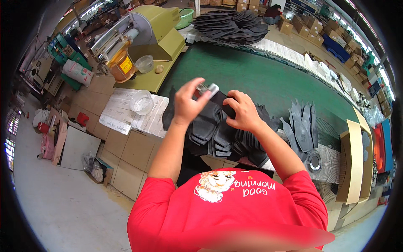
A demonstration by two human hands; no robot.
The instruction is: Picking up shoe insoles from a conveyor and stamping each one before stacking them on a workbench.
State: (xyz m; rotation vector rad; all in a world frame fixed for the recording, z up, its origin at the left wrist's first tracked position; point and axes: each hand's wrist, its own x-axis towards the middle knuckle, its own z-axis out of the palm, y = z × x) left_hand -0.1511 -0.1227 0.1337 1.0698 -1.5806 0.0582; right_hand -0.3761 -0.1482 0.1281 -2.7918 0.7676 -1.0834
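Pinching a small silvery-white object point(213, 90), the left hand point(189, 103) hangs beside a black piece point(220, 98) that the right hand point(243, 111), nearer, pinches between them, long axis hard to tell from here

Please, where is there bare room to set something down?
Widest: the middle of the green surface, between the far black heap, the olive machine, the left hand and the right hand. A smaller patch: the white covering, left of its clear bowl. Crowded: the near edge, full of black pieces and, rightward, dark strips.
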